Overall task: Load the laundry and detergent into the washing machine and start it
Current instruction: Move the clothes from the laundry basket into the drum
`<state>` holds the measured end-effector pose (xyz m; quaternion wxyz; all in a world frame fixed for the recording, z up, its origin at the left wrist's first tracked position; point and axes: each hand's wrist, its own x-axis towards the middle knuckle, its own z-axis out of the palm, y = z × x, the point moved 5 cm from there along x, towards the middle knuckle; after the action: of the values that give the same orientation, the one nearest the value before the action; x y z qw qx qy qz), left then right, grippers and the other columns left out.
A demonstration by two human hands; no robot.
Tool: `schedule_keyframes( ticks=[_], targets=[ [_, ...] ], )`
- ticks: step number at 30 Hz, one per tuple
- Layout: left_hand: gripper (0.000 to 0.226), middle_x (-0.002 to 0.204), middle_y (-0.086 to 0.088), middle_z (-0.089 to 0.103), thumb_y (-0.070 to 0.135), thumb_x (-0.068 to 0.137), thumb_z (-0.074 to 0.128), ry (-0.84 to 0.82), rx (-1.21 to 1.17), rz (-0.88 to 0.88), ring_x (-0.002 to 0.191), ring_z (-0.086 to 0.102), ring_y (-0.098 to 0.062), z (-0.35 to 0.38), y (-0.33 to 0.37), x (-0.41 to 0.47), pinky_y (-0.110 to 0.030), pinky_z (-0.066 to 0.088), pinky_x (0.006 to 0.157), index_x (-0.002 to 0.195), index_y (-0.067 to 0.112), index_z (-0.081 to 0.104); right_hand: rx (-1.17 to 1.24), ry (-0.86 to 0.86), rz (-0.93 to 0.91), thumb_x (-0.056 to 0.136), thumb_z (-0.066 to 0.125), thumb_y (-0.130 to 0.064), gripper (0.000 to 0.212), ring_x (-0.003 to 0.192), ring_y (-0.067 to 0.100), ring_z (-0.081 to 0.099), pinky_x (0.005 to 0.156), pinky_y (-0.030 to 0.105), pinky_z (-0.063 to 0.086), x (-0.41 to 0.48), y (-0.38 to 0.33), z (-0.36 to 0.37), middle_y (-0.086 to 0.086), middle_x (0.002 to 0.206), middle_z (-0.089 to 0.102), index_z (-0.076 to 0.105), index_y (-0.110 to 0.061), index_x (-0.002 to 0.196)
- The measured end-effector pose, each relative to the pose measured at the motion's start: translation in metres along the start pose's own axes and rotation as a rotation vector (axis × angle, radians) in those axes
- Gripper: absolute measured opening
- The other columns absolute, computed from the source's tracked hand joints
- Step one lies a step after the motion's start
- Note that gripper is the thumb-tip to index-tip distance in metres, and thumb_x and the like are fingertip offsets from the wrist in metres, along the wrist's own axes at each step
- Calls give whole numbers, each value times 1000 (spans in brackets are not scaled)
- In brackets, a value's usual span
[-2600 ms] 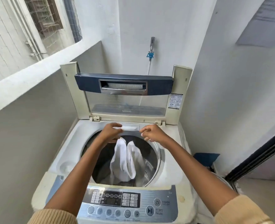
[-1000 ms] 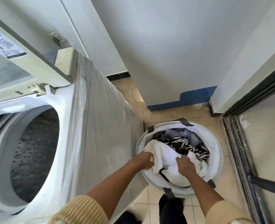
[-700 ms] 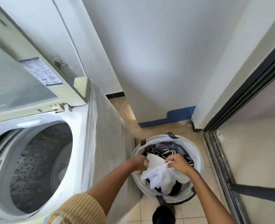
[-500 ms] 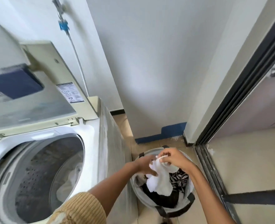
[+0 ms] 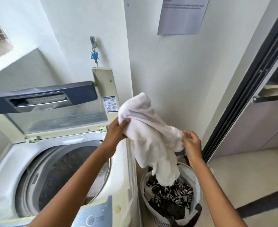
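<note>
Clearly, the white cloth (image 5: 151, 138) hung over the laundry basket (image 5: 198, 181), by the washing machine's (image 5: 124, 171) right edge; the left hand (image 5: 117, 133) gripped its top, the right hand (image 5: 192, 145) pinched its side. Loading step; next, I think, it needed swinging left over the drum (image 5: 58, 174).

White garment (image 5: 151, 135): held up in the air at 1 o'clock from centre, bunched at its upper left in the left hand (image 5: 117, 133). Its right edge is met by the right hand (image 5: 192, 145); that grip is blurred. Its lower end hangs into the laundry basket (image 5: 198, 182) at 5 o'clock, where black-and-white patterned clothes (image 5: 172, 195) are piled. Washing machine (image 5: 12, 161) at 8 o'clock: top-loader, lid (image 5: 56, 115) raised, perforated drum (image 5: 61, 174) exposed.
</note>
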<state>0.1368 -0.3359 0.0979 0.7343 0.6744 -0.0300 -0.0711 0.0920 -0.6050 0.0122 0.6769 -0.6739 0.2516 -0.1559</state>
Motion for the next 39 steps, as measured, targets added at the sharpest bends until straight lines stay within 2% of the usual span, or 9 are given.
schedule_keyframes(
  ticks=[4, 7, 18, 23, 25, 28, 32, 35, 39],
  targets=[
    [20, 93, -2, 75, 21, 95, 49, 93, -190, 42, 83, 71, -13, -55, 26, -27, -25, 57, 66, 106, 11, 63, 135, -177, 438, 81, 54, -7, 27, 80, 25, 53, 64, 33, 41, -41, 63, 29, 12, 91, 59, 55, -14, 108],
    [24, 98, -6, 73, 20, 97, 46, 153, -298, 26, 84, 69, -15, -89, 24, -45, -24, 57, 66, 110, 7, 61, 346, -421, 668, 82, 57, -24, 17, 85, 29, 56, 75, 39, 43, -75, 60, 75, 12, 87, 62, 63, -10, 90],
    [33, 121, -21, 61, 17, 95, 49, 422, -188, -147, 103, 63, -35, -186, -49, -104, -34, 59, 64, 127, 7, 48, 219, -705, 491, 77, 48, 12, 26, 59, 20, 65, 57, 24, 55, -90, -12, 175, 10, 68, 68, 64, -5, 87],
    [28, 111, -17, 66, 32, 98, 42, 259, 116, -367, 91, 63, -24, -179, -50, -120, -36, 53, 79, 106, 13, 60, 345, -796, 381, 80, 40, 15, 31, 51, 14, 59, 51, 18, 50, -113, -52, 225, 6, 62, 62, 62, -7, 80],
    [36, 106, -8, 69, 43, 98, 32, 172, 102, -338, 93, 66, -22, -168, -40, -122, -30, 54, 75, 97, 23, 63, 373, -883, 353, 83, 38, 13, 32, 49, 12, 55, 49, 19, 50, -130, -68, 243, 5, 61, 61, 62, -7, 80],
    [51, 124, -2, 63, 62, 91, 30, 55, -58, -183, 113, 62, -18, -169, -37, -117, -34, 51, 88, 124, 31, 52, 362, -1171, 341, 88, 46, 1, 19, 68, 19, 65, 62, 30, 58, -165, -88, 268, 10, 80, 67, 61, -6, 98],
    [65, 134, 1, 56, 53, 80, 62, 4, -5, -4, 125, 52, -14, -164, -29, -106, -37, 40, 107, 136, 28, 42, 155, -1392, 311, 87, 54, -20, 39, 89, 24, 65, 78, 35, 56, -183, -91, 284, 11, 103, 64, 53, -11, 125],
    [30, 115, 2, 67, 29, 85, 62, 212, 67, 27, 114, 61, -21, -172, -32, -97, -33, 49, 96, 115, 28, 59, 4, -1367, 201, 88, 59, -21, 38, 89, 30, 67, 76, 37, 58, -165, -96, 282, 11, 102, 68, 54, -15, 125],
    [28, 107, -20, 66, 30, 99, 39, 321, -17, -167, 96, 63, -34, -187, -46, -95, -44, 49, 85, 105, 13, 60, -278, -846, -66, 85, 53, -1, 26, 73, 16, 61, 62, 26, 52, -105, -75, 271, 11, 92, 67, 59, -11, 109]
  ],
)
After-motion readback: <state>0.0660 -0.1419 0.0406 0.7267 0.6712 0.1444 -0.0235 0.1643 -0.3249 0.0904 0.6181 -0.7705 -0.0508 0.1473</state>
